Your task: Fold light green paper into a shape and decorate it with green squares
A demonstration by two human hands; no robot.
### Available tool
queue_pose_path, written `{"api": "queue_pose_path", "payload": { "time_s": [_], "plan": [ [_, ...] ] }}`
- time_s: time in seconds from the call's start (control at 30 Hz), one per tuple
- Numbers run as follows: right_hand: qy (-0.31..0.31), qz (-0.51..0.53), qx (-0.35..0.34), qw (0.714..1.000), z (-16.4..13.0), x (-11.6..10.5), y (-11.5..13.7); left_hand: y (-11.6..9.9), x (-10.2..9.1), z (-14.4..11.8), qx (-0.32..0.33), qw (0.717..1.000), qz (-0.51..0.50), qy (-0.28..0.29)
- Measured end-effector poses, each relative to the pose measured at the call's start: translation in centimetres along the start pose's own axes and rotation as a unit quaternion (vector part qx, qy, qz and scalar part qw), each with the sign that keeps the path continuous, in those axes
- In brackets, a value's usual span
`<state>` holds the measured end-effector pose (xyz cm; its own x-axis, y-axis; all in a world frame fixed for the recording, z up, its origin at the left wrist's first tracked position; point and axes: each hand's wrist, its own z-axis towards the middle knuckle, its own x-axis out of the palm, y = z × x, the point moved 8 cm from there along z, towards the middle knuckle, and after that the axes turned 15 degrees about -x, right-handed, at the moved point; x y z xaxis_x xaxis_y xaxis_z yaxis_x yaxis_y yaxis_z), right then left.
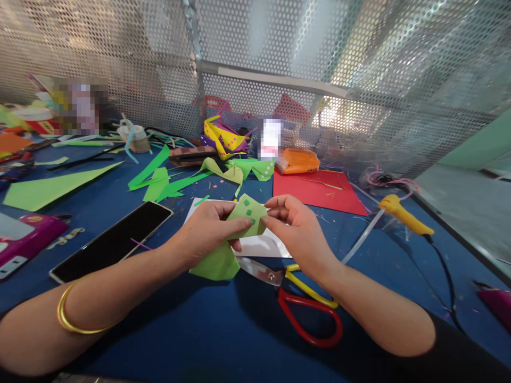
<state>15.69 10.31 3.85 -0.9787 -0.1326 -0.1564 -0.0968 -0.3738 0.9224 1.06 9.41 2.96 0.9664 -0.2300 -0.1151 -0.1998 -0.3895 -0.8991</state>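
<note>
Both forearms reach in; left hand (205, 231) and right hand (297, 231) pinch a folded green paper (239, 223) above the desk (199, 330). Dark squares already dot it; scissors (295, 298) lie idle beneath.

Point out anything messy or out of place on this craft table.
Green paper scraps lie strewn across the blue table. Scissors sit partly under the right hand, and both hands grip a folded green paper.
</note>
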Motion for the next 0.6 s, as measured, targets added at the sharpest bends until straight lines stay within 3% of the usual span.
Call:
{"api": "queue_pose_path", "payload": {
  "time_s": [0.37,0.6],
  "plan": [
    [-0.003,0.015,0.011,1.0,-0.1,0.0,-0.2,0.0,0.0,-0.2,-0.009,1.0,0.0,0.01],
    [-0.066,0.108,0.034,0.991,0.5,-0.9,-0.5,-1.2,-0.8,-0.6,-0.002,0.998,-0.056,0.015]
  ]
}}
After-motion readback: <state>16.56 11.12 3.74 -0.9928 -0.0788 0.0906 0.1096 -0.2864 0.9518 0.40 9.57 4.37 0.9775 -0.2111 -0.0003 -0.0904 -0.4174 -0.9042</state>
